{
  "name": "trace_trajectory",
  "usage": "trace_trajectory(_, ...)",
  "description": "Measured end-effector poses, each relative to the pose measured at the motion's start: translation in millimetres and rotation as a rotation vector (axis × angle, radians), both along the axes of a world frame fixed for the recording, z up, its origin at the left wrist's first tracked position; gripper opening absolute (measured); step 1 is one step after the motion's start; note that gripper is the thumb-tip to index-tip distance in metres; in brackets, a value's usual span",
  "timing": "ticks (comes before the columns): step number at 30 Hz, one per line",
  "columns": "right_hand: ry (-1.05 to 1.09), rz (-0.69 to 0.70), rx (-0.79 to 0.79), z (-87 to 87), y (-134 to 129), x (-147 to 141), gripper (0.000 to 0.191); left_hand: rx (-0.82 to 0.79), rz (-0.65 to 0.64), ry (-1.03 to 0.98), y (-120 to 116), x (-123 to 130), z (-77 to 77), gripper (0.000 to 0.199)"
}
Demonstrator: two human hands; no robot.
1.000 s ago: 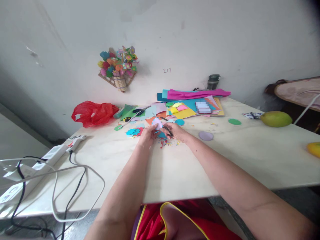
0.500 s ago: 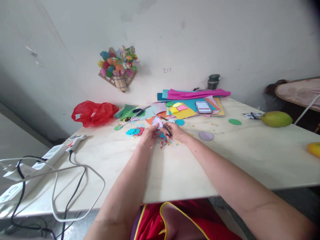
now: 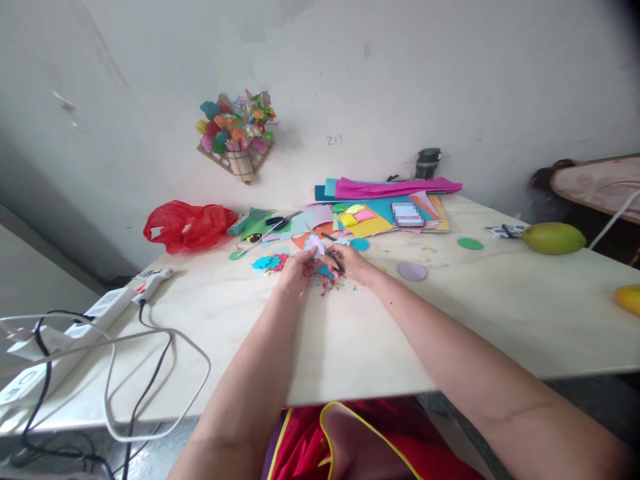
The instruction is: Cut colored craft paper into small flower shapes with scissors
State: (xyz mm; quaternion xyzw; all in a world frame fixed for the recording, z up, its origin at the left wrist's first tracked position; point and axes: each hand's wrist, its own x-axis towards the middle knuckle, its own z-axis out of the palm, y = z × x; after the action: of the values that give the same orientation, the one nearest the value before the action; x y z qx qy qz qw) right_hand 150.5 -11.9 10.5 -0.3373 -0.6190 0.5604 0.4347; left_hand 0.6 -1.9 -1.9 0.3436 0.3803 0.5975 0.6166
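Pinched in my left hand is a small lilac paper disc, held up above the table. My right hand is closed round the dark handles of a pair of scissors, whose blades point up and left beside the disc. Tiny paper clippings lie scattered below both hands. Left of my left hand is a pile of scalloped paper shapes, blue ones on top with red and yellow under them. A blue paper disc lies just beyond my right hand, a lilac disc to its right.
Coloured paper sheets, a phone and more scissors lie at the back. A red plastic bag is at the left, by a power strip with trailing cables. At the right sit a green disc and a greenish fruit.
The lilac disc has turned or tilted slightly between my fingers. Both hands keep nearly the same place, and the table things have not moved.
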Motion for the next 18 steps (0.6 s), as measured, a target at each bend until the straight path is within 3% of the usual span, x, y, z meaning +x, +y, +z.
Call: trace_trajectory(18, -0.066, 0.051, 0.047, -3.7, 5, 2, 0.032, 0.008, 0.034, 0.085, 3, -15, -0.7, 0.012)
